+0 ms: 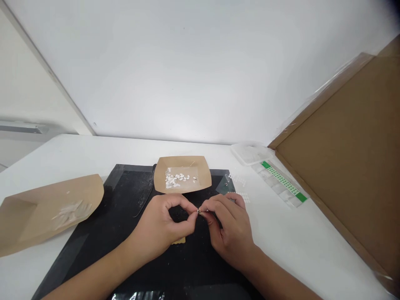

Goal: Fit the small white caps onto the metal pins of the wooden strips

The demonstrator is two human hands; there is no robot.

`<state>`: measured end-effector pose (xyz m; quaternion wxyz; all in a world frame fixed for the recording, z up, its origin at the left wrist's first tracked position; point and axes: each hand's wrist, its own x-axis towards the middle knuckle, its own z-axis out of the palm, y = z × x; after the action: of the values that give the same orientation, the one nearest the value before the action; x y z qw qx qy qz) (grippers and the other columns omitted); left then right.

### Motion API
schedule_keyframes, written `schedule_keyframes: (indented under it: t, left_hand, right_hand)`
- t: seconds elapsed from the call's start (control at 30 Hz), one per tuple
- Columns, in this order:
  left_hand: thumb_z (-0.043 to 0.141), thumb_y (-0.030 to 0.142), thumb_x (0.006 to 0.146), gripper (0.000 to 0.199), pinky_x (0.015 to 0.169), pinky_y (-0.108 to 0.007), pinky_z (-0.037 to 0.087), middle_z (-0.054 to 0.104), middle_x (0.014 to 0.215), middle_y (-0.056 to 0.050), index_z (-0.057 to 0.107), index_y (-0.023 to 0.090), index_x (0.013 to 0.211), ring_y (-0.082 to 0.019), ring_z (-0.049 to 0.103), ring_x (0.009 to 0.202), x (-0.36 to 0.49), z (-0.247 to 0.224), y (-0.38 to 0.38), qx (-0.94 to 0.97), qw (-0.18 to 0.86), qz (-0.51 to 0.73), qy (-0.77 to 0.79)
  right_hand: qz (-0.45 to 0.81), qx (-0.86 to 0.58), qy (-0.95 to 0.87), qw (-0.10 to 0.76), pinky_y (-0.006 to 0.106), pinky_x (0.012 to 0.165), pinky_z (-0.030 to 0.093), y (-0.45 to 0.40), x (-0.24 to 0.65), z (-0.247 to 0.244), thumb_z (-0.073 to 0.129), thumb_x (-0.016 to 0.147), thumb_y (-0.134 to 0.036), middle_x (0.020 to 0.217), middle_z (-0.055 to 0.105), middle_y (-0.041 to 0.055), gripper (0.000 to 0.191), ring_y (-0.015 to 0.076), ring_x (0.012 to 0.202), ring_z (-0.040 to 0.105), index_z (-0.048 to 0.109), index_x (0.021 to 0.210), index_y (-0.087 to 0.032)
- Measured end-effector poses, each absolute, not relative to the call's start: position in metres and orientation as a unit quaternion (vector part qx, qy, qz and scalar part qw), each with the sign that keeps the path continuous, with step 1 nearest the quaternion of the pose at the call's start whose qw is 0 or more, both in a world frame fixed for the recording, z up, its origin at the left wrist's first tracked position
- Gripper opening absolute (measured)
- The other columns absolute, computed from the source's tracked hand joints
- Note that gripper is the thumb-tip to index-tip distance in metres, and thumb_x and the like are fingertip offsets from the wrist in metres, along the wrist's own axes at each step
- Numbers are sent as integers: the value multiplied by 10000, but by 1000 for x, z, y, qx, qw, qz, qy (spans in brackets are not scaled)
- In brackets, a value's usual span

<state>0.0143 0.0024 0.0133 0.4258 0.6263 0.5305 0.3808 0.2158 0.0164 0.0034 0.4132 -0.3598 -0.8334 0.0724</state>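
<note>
My left hand [167,221] and my right hand [229,225] meet fingertip to fingertip above a black mat [143,258]. Between the pinched thumbs and index fingers is a tiny shiny piece [198,211], too small to make out; both hands grip at it. Part of a small yellow piece [179,241] shows below my left hand. Just beyond the hands, a brown paper tray [160,175] holds many small white pieces [176,180].
At the left, another brown tray [18,212] holds clear plastic slivers [71,213]. Small white dots lie right of the mat. Farther right are a clear plastic lid [250,153], a bag with a green label [283,182] and a large cardboard box [353,158]. A white wall stands behind.
</note>
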Motion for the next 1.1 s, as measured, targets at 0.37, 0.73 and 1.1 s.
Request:
schedule_keyframes:
  t: [0.37,0.73,1.1]
  left_hand:
    - [705,185,738,66,428,-141,421,755,736,19,770,193,732,-65,559,472,22,19,-1,610,402,382,566]
    - [740,206,779,46,439,-127,486,761,837,-11,785,196,779,-100,674,574,14,20,-1,604,449,370,544]
    - [709,437,933,264,437,-189,590,771,1013,-64,781,184,918,-116,704,520,9,25,3,596,519,326,518]
  right_hand:
    - [80,-360,-838,403,379,853,344,14,214,1,566,1009,-49,852,738,-19,181,152,733,659,625,967,-215]
    - [149,-373,-825,398,381,835,348,14,215,3,584,1005,-71,864,729,-27,158,153,764,657,618,972,-222]
    - [234,-398,-797,390,356,823,376,15,219,6,627,994,-111,840,697,-43,136,150,764,622,642,940,-234]
